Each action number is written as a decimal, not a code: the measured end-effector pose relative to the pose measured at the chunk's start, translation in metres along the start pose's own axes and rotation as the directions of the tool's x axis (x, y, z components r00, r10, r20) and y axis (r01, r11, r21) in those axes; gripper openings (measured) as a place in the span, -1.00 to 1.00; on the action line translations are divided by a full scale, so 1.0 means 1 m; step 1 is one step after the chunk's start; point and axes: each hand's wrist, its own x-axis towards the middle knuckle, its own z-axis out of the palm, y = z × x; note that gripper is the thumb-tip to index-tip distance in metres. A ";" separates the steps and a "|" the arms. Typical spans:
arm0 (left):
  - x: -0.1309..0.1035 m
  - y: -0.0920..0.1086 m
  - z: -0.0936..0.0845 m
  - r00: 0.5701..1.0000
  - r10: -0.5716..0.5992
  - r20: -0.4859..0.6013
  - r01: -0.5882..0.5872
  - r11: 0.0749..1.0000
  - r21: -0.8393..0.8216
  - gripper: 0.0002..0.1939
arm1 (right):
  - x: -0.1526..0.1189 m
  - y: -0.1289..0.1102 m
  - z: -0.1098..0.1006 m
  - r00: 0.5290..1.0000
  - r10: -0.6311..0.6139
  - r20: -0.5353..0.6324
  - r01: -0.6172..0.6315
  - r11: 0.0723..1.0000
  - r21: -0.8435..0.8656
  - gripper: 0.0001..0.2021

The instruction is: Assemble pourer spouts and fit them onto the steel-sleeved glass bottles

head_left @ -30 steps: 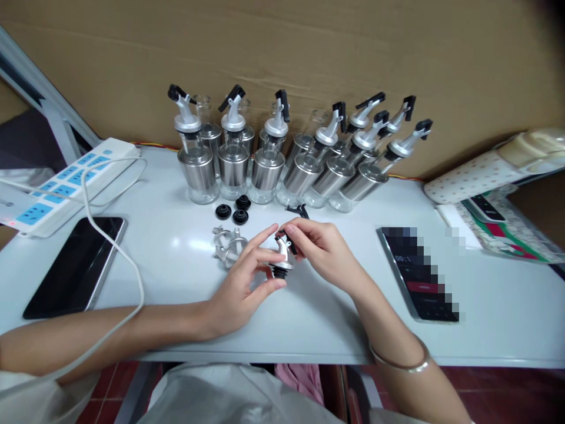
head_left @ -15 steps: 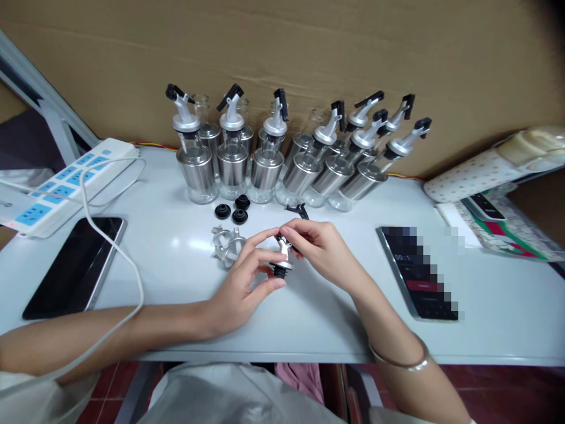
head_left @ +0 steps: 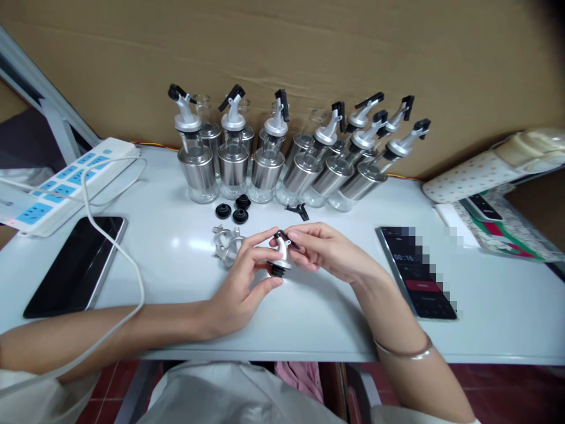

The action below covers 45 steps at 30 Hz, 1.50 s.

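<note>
Near the middle of the table my left hand (head_left: pixel 238 282) grips a silver bottle pourer (head_left: pixel 283 257), thumb below at its ribbed black stopper and fingers along its side. The pourer stands nearly upright. At its top right, my right hand (head_left: pixel 331 250) pinches the black lever (head_left: pixel 292 241), which slants down from the spout tip. Just behind my left fingers lie several silver pourer bodies (head_left: pixel 226 247), partly hidden by the hand. Three black rubber stoppers (head_left: pixel 241 216) rest beyond them. A loose black lever piece (head_left: pixel 298 211) lies behind my right hand.
Several glass and steel oil bottles (head_left: pixel 268 168), many topped with pourers, stand along the cardboard back wall. On the left are a power strip (head_left: pixel 75 182), a dark phone (head_left: pixel 73 268) and a white cable (head_left: pixel 115 246). Another phone (head_left: pixel 417 274) and a dotted flask (head_left: pixel 477 168) are on the right.
My right hand has shifted slightly right and turned, its fingers moving from the spout's top to the lever's side. The lever now shows more clearly. My left hand keeps its grip on the pourer.
</note>
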 end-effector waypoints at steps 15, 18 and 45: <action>-0.003 0.007 -0.004 0.983 0.159 0.097 -0.170 0.979 0.117 -0.64 | 0.005 0.014 -0.014 0.925 -0.114 0.364 0.033 0.975 0.221 -0.67; -0.002 0.006 -0.005 0.984 0.155 0.089 -0.168 0.974 0.150 -0.66 | 0.005 0.012 -0.012 0.938 -0.136 0.320 0.099 0.987 0.128 -0.64; 0.003 0.008 -0.004 0.977 0.185 0.102 -0.200 0.966 0.164 -0.73 | 0.006 0.018 -0.017 0.934 -0.115 0.338 0.083 0.991 0.106 -0.58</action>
